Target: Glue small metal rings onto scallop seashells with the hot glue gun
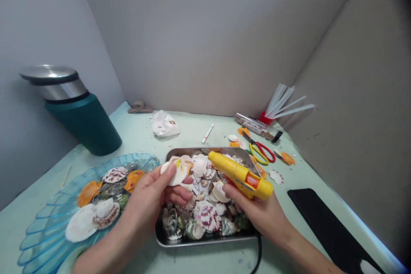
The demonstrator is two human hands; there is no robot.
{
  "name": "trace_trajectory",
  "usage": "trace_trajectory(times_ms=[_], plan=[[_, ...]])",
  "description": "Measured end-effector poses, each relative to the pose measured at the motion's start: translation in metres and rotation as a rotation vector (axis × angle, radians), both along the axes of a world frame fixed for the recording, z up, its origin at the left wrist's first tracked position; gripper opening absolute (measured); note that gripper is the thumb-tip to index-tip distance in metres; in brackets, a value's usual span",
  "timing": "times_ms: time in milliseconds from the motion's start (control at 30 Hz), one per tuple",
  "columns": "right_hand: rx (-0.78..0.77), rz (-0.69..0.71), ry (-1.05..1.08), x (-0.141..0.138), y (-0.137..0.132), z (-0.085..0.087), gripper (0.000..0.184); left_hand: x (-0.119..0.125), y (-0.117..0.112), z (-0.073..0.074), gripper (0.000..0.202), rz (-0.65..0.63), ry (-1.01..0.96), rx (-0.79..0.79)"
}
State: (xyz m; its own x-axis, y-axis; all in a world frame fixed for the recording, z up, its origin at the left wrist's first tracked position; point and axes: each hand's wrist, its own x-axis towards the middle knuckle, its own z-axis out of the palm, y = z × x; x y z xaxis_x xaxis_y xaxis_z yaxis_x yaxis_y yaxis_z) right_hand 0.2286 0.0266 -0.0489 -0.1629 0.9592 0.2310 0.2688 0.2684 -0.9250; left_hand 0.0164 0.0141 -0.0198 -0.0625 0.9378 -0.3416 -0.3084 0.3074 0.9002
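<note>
Glue gun (239, 172), yellow, was in right hand (257, 205), over metal tray (205, 242) of shells (207, 215). Long axis ran diagonally: nozzle (204, 151) pointed away and left, rear end near-right. Right fingers were wrapped round it. Left hand (157, 184) had thumb and fingers pinching a white shell (181, 174), over tray's left side, apart from nozzle.
</note>
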Motion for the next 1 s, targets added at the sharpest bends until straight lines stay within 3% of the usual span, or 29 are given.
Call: trace_trajectory(times_ms=[200,333,567,1000], plan=[[0.134,0.037,-0.19,0.006,-0.005,-0.002,0.008,-0.001,-0.005,-0.004,0.028,0.019,0.192,0.151],[0.205,0.069,-0.225,0.004,-0.007,0.004,0.01,0.001,-0.009,-0.009,0.039,-0.058,0.327,0.14],[0.211,0.138,-0.276,-0.002,-0.006,0.01,0.014,0.005,-0.009,-0.013,0.039,-0.157,0.518,0.173],[0.212,0.222,-0.27,-0.004,-0.005,0.006,0.007,0.009,-0.012,-0.013,0.03,-0.17,0.684,0.254]])
